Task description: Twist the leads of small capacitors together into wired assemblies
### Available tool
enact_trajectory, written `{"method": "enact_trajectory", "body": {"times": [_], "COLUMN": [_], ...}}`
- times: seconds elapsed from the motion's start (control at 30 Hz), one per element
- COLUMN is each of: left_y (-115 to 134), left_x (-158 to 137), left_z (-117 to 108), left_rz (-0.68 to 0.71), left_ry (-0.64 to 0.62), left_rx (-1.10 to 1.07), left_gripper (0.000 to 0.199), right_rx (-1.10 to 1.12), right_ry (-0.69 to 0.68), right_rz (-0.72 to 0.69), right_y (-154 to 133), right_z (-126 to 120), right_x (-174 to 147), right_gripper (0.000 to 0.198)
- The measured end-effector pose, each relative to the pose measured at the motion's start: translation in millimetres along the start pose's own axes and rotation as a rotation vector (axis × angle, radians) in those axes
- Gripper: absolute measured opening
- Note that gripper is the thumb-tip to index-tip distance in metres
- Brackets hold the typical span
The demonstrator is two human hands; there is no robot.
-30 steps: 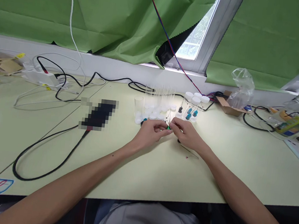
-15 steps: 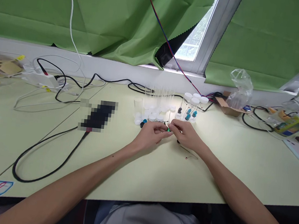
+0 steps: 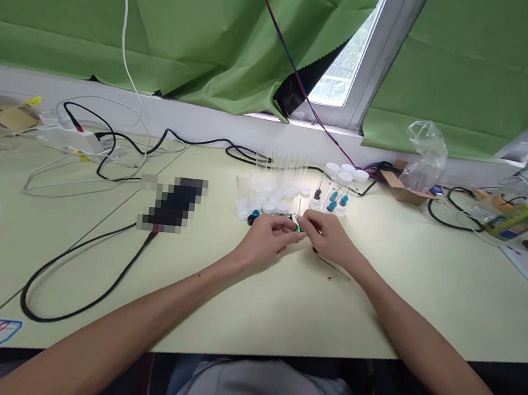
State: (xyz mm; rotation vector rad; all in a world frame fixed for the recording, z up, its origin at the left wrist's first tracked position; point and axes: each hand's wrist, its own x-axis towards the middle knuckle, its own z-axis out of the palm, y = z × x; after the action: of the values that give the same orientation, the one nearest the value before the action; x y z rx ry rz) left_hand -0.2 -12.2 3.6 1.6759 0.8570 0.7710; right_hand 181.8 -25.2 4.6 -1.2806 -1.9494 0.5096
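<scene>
Both hands have barely shifted in the last second: left hand [image 3: 266, 238] and right hand [image 3: 328, 237] still pinch a tiny green part [image 3: 298, 228] between their fingertips, low over the table [image 3: 253, 303]. It may carry a thin wire. Vials [image 3: 340, 190] crowd just behind; open room lies nearer.

Green bead [image 3: 298, 228], pale-green table [image 3: 244, 296]

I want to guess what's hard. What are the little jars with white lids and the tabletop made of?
The jars look like clear plastic or glass, see-through, with matte white, probably plastic caps. The tabletop looks like smooth pale green laminate, with a faint sheen.
</scene>
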Motion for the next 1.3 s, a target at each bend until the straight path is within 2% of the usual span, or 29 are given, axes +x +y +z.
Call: {"method": "enact_trajectory", "body": {"times": [0.47, 0.73, 1.0, 1.07, 1.17, 1.23, 1.3], "left_y": [0.1, -1.8, -1.0, 1.6, 4.1, 3.6, 1.8], "left_x": [0.5, 6.0, 5.0, 4.2, 3.1, 2.6, 2.3], "left_z": [0.8, -0.6, -0.3, 0.6, 2.0, 2.7, 3.6], "left_rz": [-0.021, -0.045, -0.029, -0.045, -0.066, -0.062, -0.052], "left_ry": [-0.007, 0.149, 0.152, 0.16, 0.172, 0.164, 0.151], "left_rx": [-0.043, -0.131, -0.147, -0.152, -0.144, -0.137, -0.131], "left_gripper": [0.037, 0.041, 0.038, 0.039, 0.04, 0.04, 0.039], "right_rx": [0.078, -0.008, -0.062, -0.089, -0.209, -0.364, -0.471], "right_ry": [-0.011, 0.006, 0.006, 0.011, -0.041, -0.202, -0.355], "right_rz": [0.064, 0.051, 0.037, 0.044, 0.078, 0.093, 0.194], "right_y": [0.9, 3.5, 5.3, 5.3, 4.0, 1.8, -1.6], "right_z": [1.3, -1.0, -5.2, -12.6, -36.9, -58.8, -79.5], "right_x": [0.5, 1.9, 2.9, 4.2, 1.7, -5.8, -17.5], "right_gripper": [0.041, 0.034, 0.032, 0.031, 0.032, 0.029, 0.024]}}
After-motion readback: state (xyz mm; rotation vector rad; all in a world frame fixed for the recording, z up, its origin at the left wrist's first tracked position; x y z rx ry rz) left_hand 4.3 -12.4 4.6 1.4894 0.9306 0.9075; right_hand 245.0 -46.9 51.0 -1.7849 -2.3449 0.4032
